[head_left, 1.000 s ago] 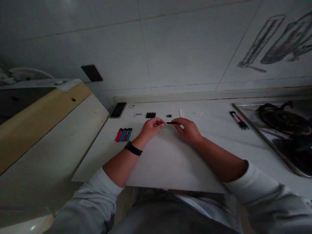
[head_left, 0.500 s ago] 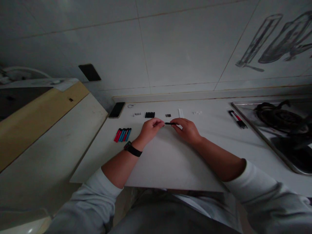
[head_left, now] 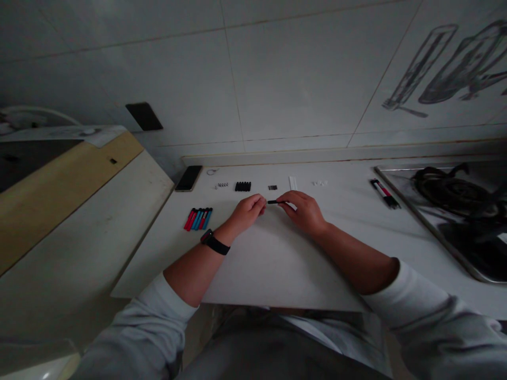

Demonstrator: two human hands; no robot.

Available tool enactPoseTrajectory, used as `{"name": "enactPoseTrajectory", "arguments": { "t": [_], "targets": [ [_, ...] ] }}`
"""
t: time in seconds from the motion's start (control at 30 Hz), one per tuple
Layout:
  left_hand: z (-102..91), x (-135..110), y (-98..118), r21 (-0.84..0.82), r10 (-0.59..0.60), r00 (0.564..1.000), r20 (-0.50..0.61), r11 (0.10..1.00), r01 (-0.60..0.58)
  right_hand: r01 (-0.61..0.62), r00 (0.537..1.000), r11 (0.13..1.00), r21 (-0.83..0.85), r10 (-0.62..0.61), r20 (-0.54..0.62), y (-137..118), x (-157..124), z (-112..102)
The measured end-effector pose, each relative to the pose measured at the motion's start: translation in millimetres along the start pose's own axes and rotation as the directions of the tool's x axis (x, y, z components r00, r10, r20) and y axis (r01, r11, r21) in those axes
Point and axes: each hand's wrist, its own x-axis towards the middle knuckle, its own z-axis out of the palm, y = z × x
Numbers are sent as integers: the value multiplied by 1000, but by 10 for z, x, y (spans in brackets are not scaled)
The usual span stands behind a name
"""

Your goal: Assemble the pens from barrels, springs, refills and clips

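My right hand (head_left: 304, 212) pinches a short black pen part (head_left: 274, 201) just above the white counter (head_left: 269, 253). My left hand (head_left: 247, 211) meets its left end with thumb and fingers pinched; whatever small piece it holds is too small to make out. A black band sits on my left wrist. Behind the hands lie a row of black caps (head_left: 243, 186), a small dark piece (head_left: 272, 187), tiny light parts (head_left: 223, 185) and a white strip (head_left: 293, 182). Red and blue pen barrels (head_left: 198, 218) lie to the left.
A phone (head_left: 188, 178) lies at the counter's back left corner. A black and red pen (head_left: 383, 193) rests near a steel gas hob (head_left: 451, 211) on the right. A lower wood-edged surface (head_left: 79, 211) adjoins on the left. A tiled wall rises behind.
The hands have closed a little more together over the black part; my left fingers now touch its end. The view has shifted slightly.
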Motion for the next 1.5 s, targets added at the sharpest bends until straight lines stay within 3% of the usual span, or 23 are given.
{"name": "enactPoseTrajectory", "arguments": {
  "t": [0.27,0.43,0.6,0.8,1.1,1.5],
  "targets": [
    [0,17,-53,42,4,995,-98,999,0,-155,984,987,-35,157,86,2,10,-15],
    [-10,13,-15,74,26,990,-139,997,-16,-96,991,995,-31,98,94,35,-1,1],
    [-17,9,-18,97,31,988,-149,995,-17,-127,987,992,-22,129,94,24,5,-4],
    [-25,14,-45,127,36,989,-140,992,-18,-130,980,990,-44,135,148,42,-2,7],
    [-24,13,-61,144,3,992,-125,989,16,-117,983,991,-67,125,138,42,6,-1],
    [-18,-1,-32,163,53,997,-61,986,-43,-62,976,989,-137,89,200,19,41,-68]
  ]
}}
